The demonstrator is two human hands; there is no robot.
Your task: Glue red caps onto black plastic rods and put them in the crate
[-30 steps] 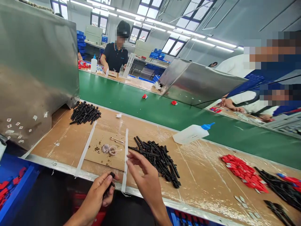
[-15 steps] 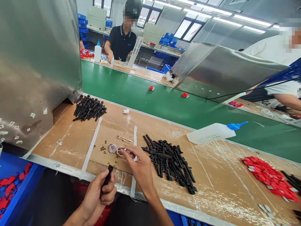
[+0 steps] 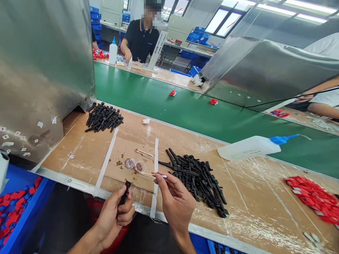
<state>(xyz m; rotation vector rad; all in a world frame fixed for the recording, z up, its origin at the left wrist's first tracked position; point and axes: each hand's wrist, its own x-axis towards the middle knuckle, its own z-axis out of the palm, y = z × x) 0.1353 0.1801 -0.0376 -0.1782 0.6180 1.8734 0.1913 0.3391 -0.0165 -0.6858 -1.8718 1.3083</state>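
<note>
My left hand [image 3: 119,211] is wrapped around a small black plastic part [image 3: 125,192], held upright at the table's front edge. Between the thumb and fingers of my right hand [image 3: 176,201] is a cotton swab [image 3: 148,174]; one end points left to a small clear cup [image 3: 140,167], and the white tip of the other sticks out past the fingers. A second clear cup [image 3: 130,163] stands beside the first, on a cardboard sheet [image 3: 116,173] with brown spots. More swabs [image 3: 144,153] lie behind the cups. Right of them is a pile of black parts [image 3: 198,180].
Another black pile [image 3: 104,117] lies back left. A white bottle with blue nozzle [image 3: 246,148] rests on its side, near red parts [image 3: 312,199]. Beyond runs a green belt [image 3: 148,91] with two red pieces. A metal panel [image 3: 47,70] rises left; a co-worker [image 3: 141,38] sits opposite.
My right hand has drawn back to the right from the cups, and the swab in its fingers now shows clearly. My left hand keeps its hold on the black part. The view has shifted slightly.
</note>
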